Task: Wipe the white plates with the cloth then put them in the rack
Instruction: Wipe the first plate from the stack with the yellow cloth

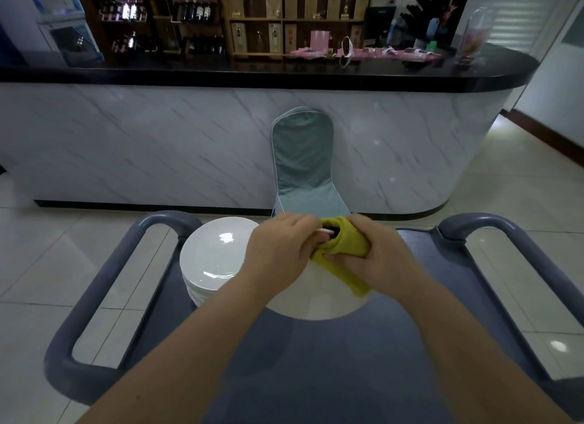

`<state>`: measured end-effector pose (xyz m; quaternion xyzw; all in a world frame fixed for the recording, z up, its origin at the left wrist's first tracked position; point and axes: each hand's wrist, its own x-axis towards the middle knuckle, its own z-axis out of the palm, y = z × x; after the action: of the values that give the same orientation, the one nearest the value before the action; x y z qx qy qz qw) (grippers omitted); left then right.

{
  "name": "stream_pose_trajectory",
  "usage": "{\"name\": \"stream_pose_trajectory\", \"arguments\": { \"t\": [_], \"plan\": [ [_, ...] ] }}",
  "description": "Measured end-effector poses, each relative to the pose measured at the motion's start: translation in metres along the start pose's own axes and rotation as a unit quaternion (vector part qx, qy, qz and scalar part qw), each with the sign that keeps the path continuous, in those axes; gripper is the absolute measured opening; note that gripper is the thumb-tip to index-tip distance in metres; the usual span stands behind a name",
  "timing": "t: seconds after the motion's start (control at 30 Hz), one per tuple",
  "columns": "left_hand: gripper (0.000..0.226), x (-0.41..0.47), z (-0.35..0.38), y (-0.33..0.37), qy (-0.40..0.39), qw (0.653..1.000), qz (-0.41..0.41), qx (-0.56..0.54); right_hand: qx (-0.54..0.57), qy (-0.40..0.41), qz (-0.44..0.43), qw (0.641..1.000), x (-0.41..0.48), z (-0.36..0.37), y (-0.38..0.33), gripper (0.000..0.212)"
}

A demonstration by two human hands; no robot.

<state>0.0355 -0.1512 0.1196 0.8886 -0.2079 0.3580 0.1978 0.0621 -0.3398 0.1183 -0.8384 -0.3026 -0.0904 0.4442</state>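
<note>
A white plate (pixel 316 300) is held tilted above the grey-blue cart top (pixel 316 376), its far rim between both hands. My left hand (pixel 278 246) grips that rim. My right hand (pixel 376 253) presses a yellow-green cloth (pixel 347 249) folded over the plate's edge, and one end of the cloth hangs down across the plate's face. To the left, a stack of white plates (pixel 215 259) rests on the cart. No rack is in view.
The cart has looped grey handles at the left (pixel 104 284) and right (pixel 518 265). A chair in a pale blue cover (pixel 303 164) stands just beyond the cart, against a marble-fronted bar counter (pixel 189 145) with a black top. Tiled floor lies on both sides.
</note>
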Motion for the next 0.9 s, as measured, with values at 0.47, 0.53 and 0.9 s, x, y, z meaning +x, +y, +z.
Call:
{"name": "stream_pose_trajectory", "arguments": {
  "t": [0.47,0.53,0.9],
  "plan": [
    [0.025,-0.039,0.019,-0.014,0.049,0.951,-0.269,-0.144,0.142,0.106,0.123,0.976,-0.028,0.014,0.022,0.038],
    [0.033,-0.023,0.019,-0.012,-0.022,0.994,-0.097,-0.048,0.064,0.049,0.079,0.994,-0.020,0.010,0.015,0.036],
    [0.020,-0.003,0.007,-0.013,0.200,0.833,-0.434,-0.279,0.183,0.118,0.109,0.970,-0.001,-0.010,0.004,0.041]
  ]
}}
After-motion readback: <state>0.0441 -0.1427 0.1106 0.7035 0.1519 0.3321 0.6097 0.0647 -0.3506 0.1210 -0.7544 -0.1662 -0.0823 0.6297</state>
